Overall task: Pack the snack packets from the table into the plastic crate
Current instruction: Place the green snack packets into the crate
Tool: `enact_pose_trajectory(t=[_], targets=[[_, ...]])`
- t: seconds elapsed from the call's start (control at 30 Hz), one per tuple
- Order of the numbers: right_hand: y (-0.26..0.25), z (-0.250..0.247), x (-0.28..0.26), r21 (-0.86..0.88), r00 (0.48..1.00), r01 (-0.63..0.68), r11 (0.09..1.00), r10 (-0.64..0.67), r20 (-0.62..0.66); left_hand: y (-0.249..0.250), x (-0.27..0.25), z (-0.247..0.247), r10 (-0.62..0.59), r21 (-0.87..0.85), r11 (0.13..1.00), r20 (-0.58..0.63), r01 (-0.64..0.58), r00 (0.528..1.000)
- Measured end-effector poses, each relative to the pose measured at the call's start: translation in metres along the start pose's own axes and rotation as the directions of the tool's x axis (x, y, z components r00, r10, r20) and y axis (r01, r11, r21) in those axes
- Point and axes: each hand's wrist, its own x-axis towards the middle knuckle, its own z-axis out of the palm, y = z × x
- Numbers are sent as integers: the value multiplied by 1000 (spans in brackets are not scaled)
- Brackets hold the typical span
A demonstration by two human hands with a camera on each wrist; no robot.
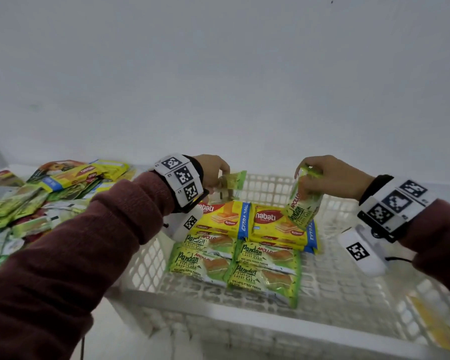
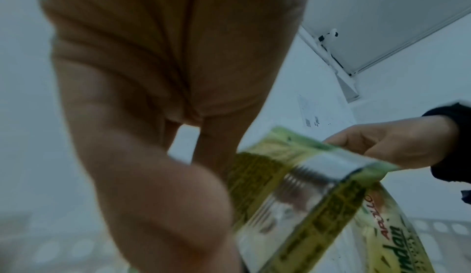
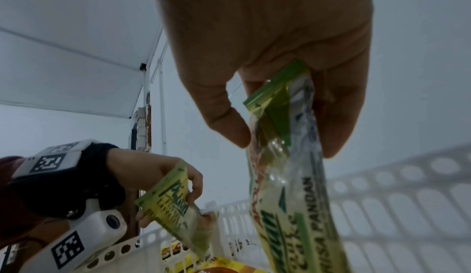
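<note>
Both hands, left and right, each pinching an Apollo Pandan packet above nabati wafers.

below both hands the white plastic crate floor is partly taken: two nabati wafer packs and four pandan layer cake packets lie under and between the grips. bare crate floor lies below and right of the right hand's grip. a heap of snack packets lies left of the left hand.
</note>
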Motion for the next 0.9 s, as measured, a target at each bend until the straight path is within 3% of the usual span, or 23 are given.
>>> enact_pose_trajectory(t=[0.1,0.37,0.6,0.73,0.9], targets=[[-1,-3,-3,14,1000,4,1000,-4,-5,-1,-7,-1,-11,-36,999,26,12,1000],[-4,-5,-10,-98,998,33,995,-27,62,0,-24,-1,-67,-371,925,35,75,997],[-15,9,-15,-260,974,97,961,-38,222,-6,-34,5,30,-97,995,-38,-33,999],[-22,22,-16,-292,936,165,942,-56,349,-9,-36,6,71,65,995,19,-72,997],[-33,42,-20,-171,869,206,964,-100,484,-10,-37,9,91,117,987,140,-108,986]])
